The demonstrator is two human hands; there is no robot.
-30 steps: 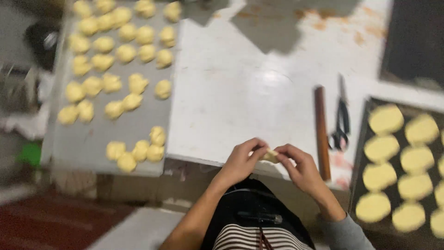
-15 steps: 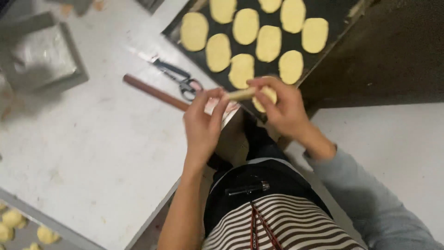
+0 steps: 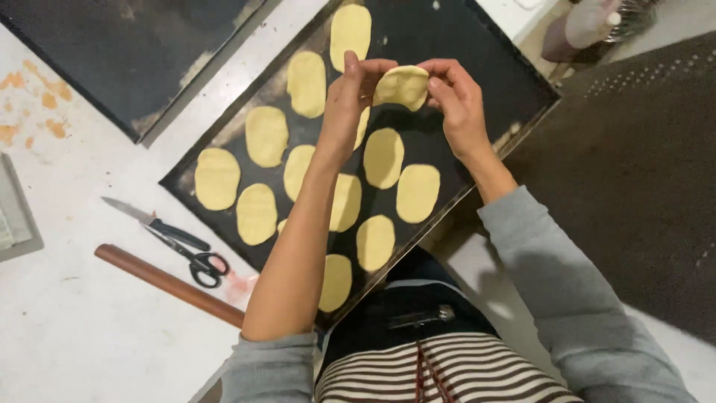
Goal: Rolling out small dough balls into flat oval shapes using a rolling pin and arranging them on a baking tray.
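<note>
Both my hands hold one flat oval of yellow dough (image 3: pixel 403 86) up over a black baking tray (image 3: pixel 477 52). My left hand (image 3: pixel 350 93) pinches its left edge and my right hand (image 3: pixel 455 97) pinches its right edge. Under them several flattened yellow dough ovals (image 3: pixel 384 157) lie in rows on the tray. My left forearm crosses over some of them and hides part of the rows.
A second dark tray (image 3: pixel 134 52) lies at the upper left on the white table (image 3: pixel 67 328). A brown rolling pin (image 3: pixel 168 283), black-handled scissors (image 3: pixel 198 261) and a knife (image 3: pixel 153 222) lie left of the tray. A dark mat (image 3: pixel 641 179) covers the floor at right.
The view swung from the table of small dough balls to the black tray. My hands carried the dough from the table edge out over the tray, and it looks flatter and wider.
</note>
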